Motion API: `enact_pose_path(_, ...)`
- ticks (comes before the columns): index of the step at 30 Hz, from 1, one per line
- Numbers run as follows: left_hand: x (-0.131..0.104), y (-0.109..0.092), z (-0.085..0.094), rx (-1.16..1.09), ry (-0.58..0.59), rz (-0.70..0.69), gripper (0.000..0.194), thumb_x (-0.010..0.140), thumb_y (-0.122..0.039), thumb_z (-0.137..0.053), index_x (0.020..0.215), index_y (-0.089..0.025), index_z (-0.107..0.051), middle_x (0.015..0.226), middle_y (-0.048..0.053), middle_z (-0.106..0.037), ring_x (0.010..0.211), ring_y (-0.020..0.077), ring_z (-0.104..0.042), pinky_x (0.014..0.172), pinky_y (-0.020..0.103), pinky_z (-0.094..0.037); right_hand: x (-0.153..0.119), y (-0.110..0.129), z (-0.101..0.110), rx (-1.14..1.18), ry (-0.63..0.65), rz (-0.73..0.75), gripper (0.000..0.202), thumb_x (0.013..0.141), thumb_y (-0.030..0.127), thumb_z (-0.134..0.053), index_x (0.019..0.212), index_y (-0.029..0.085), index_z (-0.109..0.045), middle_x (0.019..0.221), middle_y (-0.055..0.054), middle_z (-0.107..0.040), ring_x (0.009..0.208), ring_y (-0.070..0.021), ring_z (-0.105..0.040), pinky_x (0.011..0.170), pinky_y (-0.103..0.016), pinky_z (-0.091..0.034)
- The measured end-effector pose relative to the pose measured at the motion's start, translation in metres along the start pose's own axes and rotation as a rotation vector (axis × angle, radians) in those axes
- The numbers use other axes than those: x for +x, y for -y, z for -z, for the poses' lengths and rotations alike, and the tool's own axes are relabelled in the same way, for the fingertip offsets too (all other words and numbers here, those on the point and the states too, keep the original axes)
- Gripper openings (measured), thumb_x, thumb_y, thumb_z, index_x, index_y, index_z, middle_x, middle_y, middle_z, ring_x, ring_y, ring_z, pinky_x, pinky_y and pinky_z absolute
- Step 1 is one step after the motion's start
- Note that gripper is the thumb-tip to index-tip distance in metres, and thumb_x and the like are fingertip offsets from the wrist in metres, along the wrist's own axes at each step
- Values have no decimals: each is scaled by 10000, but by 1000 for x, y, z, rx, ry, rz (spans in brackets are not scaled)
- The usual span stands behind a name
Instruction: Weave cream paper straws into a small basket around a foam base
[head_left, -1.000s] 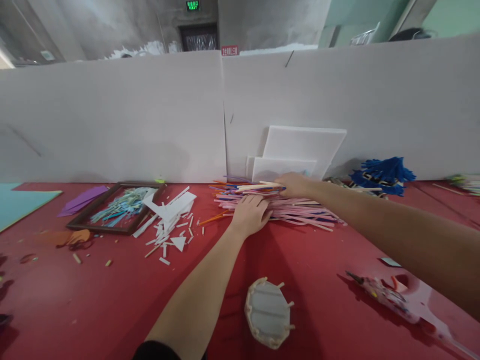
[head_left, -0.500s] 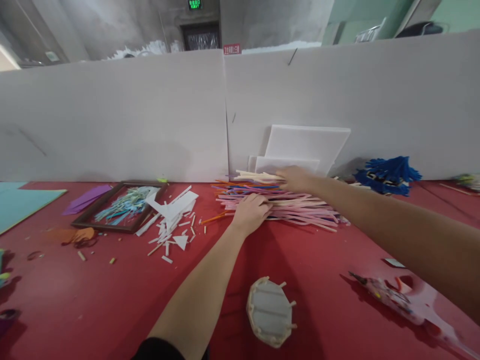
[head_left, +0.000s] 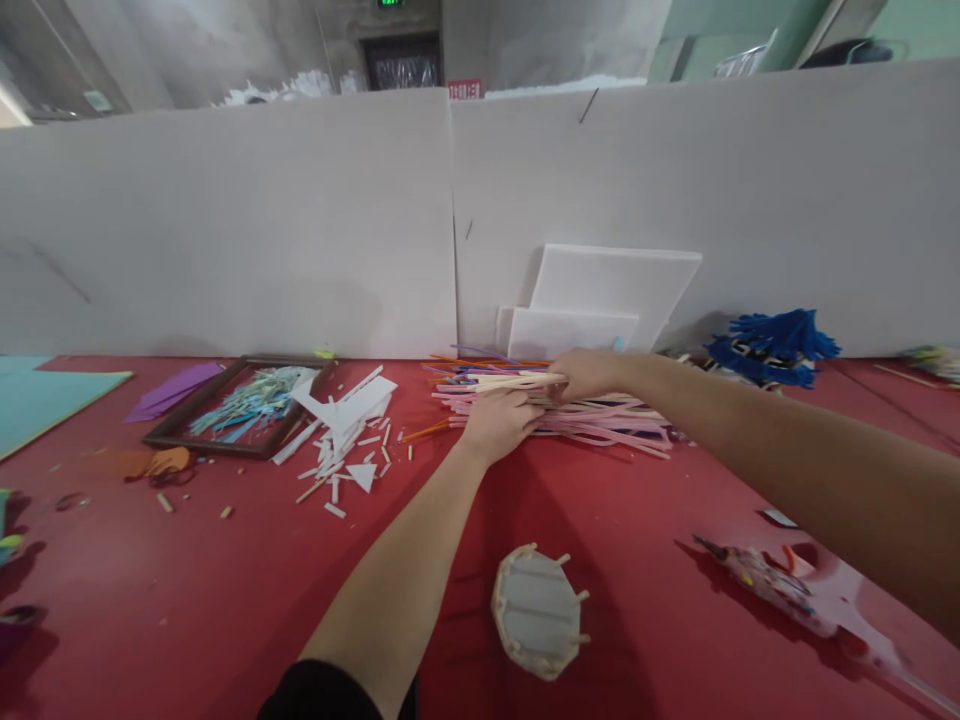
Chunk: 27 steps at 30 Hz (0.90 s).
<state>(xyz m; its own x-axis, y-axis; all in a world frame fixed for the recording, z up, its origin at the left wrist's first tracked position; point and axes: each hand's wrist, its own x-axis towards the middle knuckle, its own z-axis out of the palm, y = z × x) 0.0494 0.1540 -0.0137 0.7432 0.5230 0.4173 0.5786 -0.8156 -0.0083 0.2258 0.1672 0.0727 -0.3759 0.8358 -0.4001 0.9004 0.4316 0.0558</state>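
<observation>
A heap of long thin stems [head_left: 615,425], pink, orange, blue and purple, looks like pipe cleaners and lies across the table below the wall panel. My left hand [head_left: 499,422] is over the near side of the heap, fingers curled round pink stems. Just behind it, my right hand [head_left: 585,375] grips a bundle of cream stems [head_left: 517,381] lying across the coloured ones. Both hands' fingertips are partly hidden among the stems. Nearer to me stands a small round piece with a grey base and cream rim pegs [head_left: 538,610], untouched.
A pink glue gun [head_left: 795,590] lies at the right, under my right forearm. White scraps [head_left: 349,420] and a brown frame [head_left: 217,450] with teal strips lie left. White boards [head_left: 615,285] lean on the panel. A blue fringed object [head_left: 780,345] sits back right.
My right hand has come toward me with the cream stems, which now lie closer to my left hand. My left hand has stayed nearly in place.
</observation>
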Motion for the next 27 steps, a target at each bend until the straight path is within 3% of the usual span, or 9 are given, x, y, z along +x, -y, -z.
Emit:
enact_pose_path(6, -2, 1, -1, 9, 24, -26, 201, 942, -294, -546, 958, -250, -741, 911, 31, -712, 925, 157, -657, 821, 281, -500, 5, 2, -5, -23, -6, -25, 336, 925, 381, -577, 1194, 180, -591, 1208, -81, -613, 1027, -201, -619, 869, -417, -537)
enact_pose_path(18, 2, 3, -3, 1, 22, -58, 233, 950, -313, -532, 965, -223, -747, 889, 41, -721, 932, 172, -650, 853, 296, -471, -2, -9, 5, 25, -76, -18, 333, 927, 386, -570, 1180, 171, -598, 1196, -77, -619, 1035, -208, -617, 882, -427, -531)
enact_pose_path(27, -3, 0, -5, 24, 38, 15, 288, 975, -369, -473, 981, -247, -734, 956, 17, -724, 919, 143, -661, 683, 234, -463, 8, -2, -5, -12, 32, -2, 333, 921, 384, -580, 1181, 176, -600, 1197, -75, -619, 1014, -202, -623, 857, -409, -541)
